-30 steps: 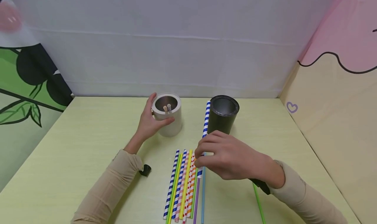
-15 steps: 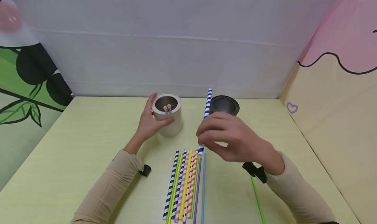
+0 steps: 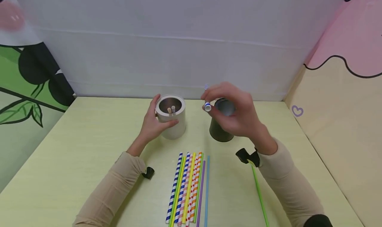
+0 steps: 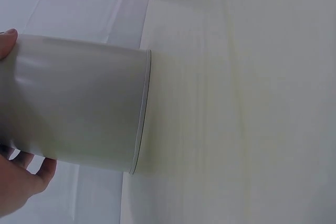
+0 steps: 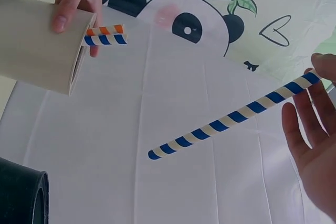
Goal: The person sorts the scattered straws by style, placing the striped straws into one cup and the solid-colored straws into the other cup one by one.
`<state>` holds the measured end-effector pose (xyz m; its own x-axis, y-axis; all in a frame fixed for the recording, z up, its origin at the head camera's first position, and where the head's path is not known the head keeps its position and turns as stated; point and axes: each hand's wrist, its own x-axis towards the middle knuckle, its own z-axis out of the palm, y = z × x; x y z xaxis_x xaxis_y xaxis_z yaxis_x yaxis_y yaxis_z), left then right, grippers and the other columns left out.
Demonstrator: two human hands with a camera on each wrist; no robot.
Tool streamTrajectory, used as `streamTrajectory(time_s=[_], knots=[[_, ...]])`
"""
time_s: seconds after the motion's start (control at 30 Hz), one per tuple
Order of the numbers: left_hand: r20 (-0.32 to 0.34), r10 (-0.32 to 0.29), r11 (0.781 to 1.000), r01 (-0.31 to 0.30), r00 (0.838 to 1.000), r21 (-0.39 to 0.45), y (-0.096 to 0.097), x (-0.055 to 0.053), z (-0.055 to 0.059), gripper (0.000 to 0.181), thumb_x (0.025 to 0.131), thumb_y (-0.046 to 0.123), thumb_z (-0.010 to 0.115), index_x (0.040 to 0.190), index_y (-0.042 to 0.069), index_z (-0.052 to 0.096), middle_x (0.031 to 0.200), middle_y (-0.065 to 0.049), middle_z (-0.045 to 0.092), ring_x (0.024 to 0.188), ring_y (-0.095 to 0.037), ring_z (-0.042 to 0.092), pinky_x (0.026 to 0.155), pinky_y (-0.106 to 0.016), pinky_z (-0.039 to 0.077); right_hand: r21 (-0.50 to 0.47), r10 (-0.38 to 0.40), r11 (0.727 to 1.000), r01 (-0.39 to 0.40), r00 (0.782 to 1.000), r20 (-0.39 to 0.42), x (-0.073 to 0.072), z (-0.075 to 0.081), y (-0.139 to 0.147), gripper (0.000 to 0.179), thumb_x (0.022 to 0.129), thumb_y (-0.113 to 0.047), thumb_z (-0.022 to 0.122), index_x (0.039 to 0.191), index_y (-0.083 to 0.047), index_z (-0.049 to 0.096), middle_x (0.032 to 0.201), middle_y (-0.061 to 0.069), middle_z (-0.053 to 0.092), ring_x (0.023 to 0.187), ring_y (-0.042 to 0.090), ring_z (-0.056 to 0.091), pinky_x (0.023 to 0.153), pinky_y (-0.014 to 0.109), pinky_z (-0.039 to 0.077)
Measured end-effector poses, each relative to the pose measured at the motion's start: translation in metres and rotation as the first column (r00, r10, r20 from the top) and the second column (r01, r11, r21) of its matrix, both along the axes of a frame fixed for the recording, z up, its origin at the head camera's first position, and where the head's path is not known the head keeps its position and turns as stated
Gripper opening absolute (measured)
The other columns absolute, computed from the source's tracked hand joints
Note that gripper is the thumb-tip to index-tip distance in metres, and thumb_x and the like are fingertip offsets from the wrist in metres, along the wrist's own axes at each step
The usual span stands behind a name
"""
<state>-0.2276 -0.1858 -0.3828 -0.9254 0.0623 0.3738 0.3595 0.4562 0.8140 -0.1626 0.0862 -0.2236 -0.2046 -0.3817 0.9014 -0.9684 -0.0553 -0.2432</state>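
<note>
My left hand grips the white cup from its left side, thumb across the front. Two striped paper straws, one orange and one blue, poke out of that cup's mouth in the right wrist view. With thumb and fingertips my right hand pinches a blue-and-white striped straw near one end. In the head view this straw is raised and seen nearly end-on. Behind and below my right hand stands a dark cup, partly hidden by the hand.
On the table in front lies a row of several colourful straws, with a purple straw and a light blue straw at its right end. A lone green straw lies further right. A white cloth wall closes off the back.
My right hand has lifted the blue-striped straw up and away from the row, to beside the dark cup's rim, tipping it towards the camera. My left hand keeps its grip on the white cup.
</note>
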Motion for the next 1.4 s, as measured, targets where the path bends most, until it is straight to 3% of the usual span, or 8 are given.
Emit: streamTrajectory(time_s=[0.3,0.6,0.8,1.03,1.23,1.4], knots=[[0.001,0.002,1.0,-0.002,1.0,0.006,0.001,0.0,0.0,0.11,0.068,0.033,0.087,0.153,0.026,0.018,0.149,-0.004,0.037,0.131,-0.024,0.039,0.103,-0.054,0.036,-0.133,-0.043,0.99,0.051,0.997,0.061,-0.024,0.002,-0.018,0.029,0.071,0.021,0.068,0.095,0.009,0.057,0.089,0.018,0.065,0.083,0.02,0.063,0.071,0.03,0.054],[0.001,0.005,1.0,-0.005,1.0,-0.004,0.001,-0.001,0.0,0.11,0.068,0.035,0.087,0.153,0.025,0.017,0.15,-0.004,0.036,0.132,-0.025,0.039,0.104,-0.055,0.036,-0.186,-0.025,0.982,0.044,0.995,0.101,-0.046,0.0,-0.038,0.026,0.078,0.017,0.067,0.098,0.01,0.054,0.091,0.018,0.063,0.085,0.018,0.064,0.066,0.028,0.054],[-0.001,0.009,1.0,-0.009,1.0,0.003,0.0,-0.002,-0.002,0.109,0.068,0.037,0.086,0.153,0.025,0.018,0.149,-0.002,0.037,0.132,-0.023,0.039,0.104,-0.056,0.035,-0.244,-0.045,0.966,0.091,0.981,0.187,-0.059,-0.011,-0.05,0.023,0.081,0.013,0.067,0.1,0.006,0.055,0.089,0.02,0.064,0.083,0.014,0.065,0.061,0.027,0.053],[0.011,0.005,1.0,-0.005,1.0,-0.005,0.0,-0.001,-0.002,0.108,0.07,0.041,0.085,0.153,0.028,0.017,0.15,-0.003,0.036,0.133,-0.024,0.038,0.105,-0.057,0.034,-0.221,-0.112,0.959,0.177,0.954,0.278,-0.064,-0.026,-0.062,0.021,0.084,0.004,0.069,0.101,0.004,0.056,0.092,0.018,0.066,0.083,0.017,0.066,0.06,0.026,0.052],[0.013,0.013,1.0,-0.013,1.0,-0.002,0.0,0.0,-0.001,0.108,0.07,0.042,0.085,0.153,0.029,0.017,0.15,-0.002,0.036,0.133,-0.024,0.038,0.104,-0.057,0.035,-0.169,-0.168,0.958,0.232,0.931,0.325,-0.052,-0.026,-0.073,0.021,0.083,0.009,0.067,0.1,0.009,0.055,0.091,0.023,0.065,0.081,0.028,0.065,0.06,0.025,0.051],[0.014,0.011,1.0,-0.011,1.0,-0.005,0.0,-0.001,-0.001,0.108,0.069,0.042,0.085,0.153,0.03,0.017,0.149,-0.002,0.036,0.132,-0.024,0.038,0.104,-0.056,0.035,-0.104,-0.216,0.957,0.27,0.904,0.369,-0.068,-0.05,-0.077,0.021,0.084,0.004,0.068,0.102,0.005,0.058,0.093,0.019,0.068,0.084,0.026,0.067,0.061,0.028,0.053]])
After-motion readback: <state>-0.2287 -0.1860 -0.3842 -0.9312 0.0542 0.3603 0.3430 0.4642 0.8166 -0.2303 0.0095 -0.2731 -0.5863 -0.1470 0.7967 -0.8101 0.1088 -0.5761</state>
